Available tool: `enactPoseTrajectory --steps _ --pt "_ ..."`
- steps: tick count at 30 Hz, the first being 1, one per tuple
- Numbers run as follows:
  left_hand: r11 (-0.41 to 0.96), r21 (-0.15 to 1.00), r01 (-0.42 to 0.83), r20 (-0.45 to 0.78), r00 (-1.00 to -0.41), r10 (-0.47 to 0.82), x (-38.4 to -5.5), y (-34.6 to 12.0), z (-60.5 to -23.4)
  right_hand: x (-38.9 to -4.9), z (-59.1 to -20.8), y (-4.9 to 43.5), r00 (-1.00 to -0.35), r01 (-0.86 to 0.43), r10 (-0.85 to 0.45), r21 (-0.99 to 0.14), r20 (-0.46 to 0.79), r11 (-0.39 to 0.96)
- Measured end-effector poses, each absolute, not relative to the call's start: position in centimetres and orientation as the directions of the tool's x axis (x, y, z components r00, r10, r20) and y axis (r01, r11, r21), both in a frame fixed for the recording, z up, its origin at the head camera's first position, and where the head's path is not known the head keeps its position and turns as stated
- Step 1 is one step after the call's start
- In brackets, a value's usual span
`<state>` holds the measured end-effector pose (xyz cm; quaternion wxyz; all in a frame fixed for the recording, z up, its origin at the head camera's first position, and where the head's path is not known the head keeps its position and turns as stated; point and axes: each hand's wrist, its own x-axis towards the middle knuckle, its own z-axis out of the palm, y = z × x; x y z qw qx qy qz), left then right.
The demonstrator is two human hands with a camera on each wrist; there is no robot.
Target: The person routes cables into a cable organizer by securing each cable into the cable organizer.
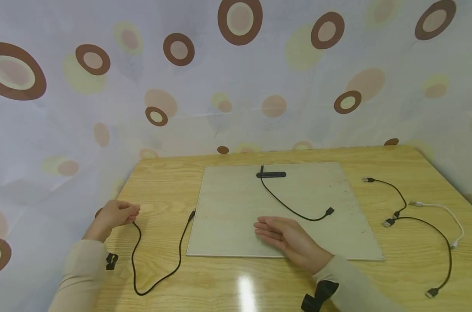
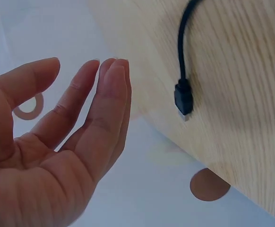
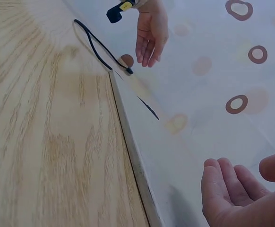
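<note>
My left hand point(image 1: 117, 216) hovers at the table's left side with its fingers loosely bent and nothing between them. Close by lies a black USB cable point(image 1: 134, 260), bent in a U; in the head view its near end passes behind the hand. The left wrist view shows that cable's plug point(image 2: 184, 99) on the wood, apart from the fingertips. Above the front part of a pale board point(image 1: 228, 208) is my right hand point(image 1: 292, 242), fingers extended together and palm turned inward, holding nothing. A short black cable point(image 1: 282, 203) curves across the board beyond it.
A small dark bar point(image 1: 273, 174) sits at the board's back, overlapped by the short cable's end. On the right lie two more black USB cables point(image 1: 446, 242) and a white cable point(image 1: 450, 210). A patterned curtain point(image 1: 205, 86) hangs behind the wooden table point(image 1: 169, 182).
</note>
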<state>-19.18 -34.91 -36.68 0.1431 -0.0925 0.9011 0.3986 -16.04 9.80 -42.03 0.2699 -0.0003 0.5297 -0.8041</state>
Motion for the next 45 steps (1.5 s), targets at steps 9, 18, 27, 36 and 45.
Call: enactPoseTrajectory --steps 9,18,27,36,45 --pt "0.784 0.547 -0.294 -0.346 -0.932 -0.109 -18.9 -36.1 -37.7 -15.9 -42.4 7.8 -0.847 0.445 -0.45 -0.843 -0.285 -0.303" --pt "0.876 0.423 -0.232 -0.318 -0.943 -0.097 -19.2 -36.7 -39.3 -15.7 -42.6 6.0 -0.838 0.444 -0.465 -0.851 -0.285 -0.281" --pt "0.906 0.34 -0.253 -0.29 -0.944 -0.155 -20.0 -36.6 -39.5 -15.6 -42.7 5.9 -0.833 0.439 -0.477 -0.86 -0.281 -0.261" --pt "0.879 0.364 -0.309 -0.318 -0.928 -0.195 -20.3 -37.1 -39.9 -15.6 -43.0 5.7 -0.83 0.454 -0.474 -0.85 -0.294 -0.269" --pt "0.844 0.417 -0.336 -0.313 -0.925 -0.213 -20.5 -37.7 -40.3 -15.7 -42.9 5.3 -0.828 0.456 -0.478 -0.849 -0.295 -0.267"
